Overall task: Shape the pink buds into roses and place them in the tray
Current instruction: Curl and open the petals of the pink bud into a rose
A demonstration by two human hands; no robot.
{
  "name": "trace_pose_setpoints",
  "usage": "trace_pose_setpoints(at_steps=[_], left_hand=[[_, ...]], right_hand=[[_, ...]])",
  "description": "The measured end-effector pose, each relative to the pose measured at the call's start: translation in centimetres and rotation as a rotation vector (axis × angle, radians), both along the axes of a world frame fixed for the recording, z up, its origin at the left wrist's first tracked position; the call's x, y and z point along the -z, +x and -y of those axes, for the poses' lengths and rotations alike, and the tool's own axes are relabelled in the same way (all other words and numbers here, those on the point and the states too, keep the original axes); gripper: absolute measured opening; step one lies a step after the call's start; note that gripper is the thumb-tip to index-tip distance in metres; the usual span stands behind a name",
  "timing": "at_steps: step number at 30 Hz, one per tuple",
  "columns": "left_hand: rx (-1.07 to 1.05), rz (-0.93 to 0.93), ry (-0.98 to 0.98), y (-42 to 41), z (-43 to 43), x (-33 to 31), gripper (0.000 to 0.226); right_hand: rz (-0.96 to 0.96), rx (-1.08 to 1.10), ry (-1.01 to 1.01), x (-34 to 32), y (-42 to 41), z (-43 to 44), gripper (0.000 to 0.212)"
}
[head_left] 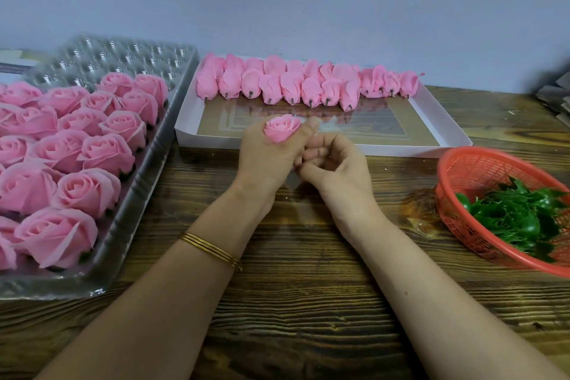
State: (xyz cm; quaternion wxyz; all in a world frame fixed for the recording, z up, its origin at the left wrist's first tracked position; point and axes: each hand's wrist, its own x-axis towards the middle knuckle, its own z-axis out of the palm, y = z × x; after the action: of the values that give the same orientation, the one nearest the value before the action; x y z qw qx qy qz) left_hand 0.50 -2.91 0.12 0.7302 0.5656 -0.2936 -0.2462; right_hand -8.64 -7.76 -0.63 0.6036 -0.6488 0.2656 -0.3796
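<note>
My left hand (266, 157) grips a small pink rose (281, 128) from below, fingers curled round its base, over the middle of the table. My right hand (333, 163) sits against the left one with its fingers curled at the flower's underside; what they pinch is hidden. A row of closed pink buds (308, 82) lies along the far side of a white box lid (444, 133). On the left, a clear plastic tray (129, 210) holds several shaped pink roses (89, 151), with bare cups at its far end.
An orange mesh basket (462, 170) with green plastic leaves (521, 219) stands tilted at the right. The wooden table (308, 302) runs under my forearms. A pale wall rises behind the trays. Grey folded material lies at the far right edge.
</note>
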Motion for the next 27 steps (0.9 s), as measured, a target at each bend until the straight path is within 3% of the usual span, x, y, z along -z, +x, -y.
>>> trace_pose_setpoints(at_steps=[5, 10, 27], left_hand=[[-0.002, -0.067, -0.067, -0.2, 0.0, -0.1, 0.026], [0.045, -0.082, -0.074, -0.3, 0.0, 0.0, 0.04], [0.094, -0.248, -0.083, -1.2, -0.2, -1.0, 0.013]], right_hand=[[-0.02, 0.003, -0.068, 0.3, 0.2, -0.2, 0.035], [-0.006, 0.028, -0.109, 0.7, 0.3, -0.2, 0.034], [-0.042, 0.05, -0.208, 0.8, 0.7, -0.7, 0.025]])
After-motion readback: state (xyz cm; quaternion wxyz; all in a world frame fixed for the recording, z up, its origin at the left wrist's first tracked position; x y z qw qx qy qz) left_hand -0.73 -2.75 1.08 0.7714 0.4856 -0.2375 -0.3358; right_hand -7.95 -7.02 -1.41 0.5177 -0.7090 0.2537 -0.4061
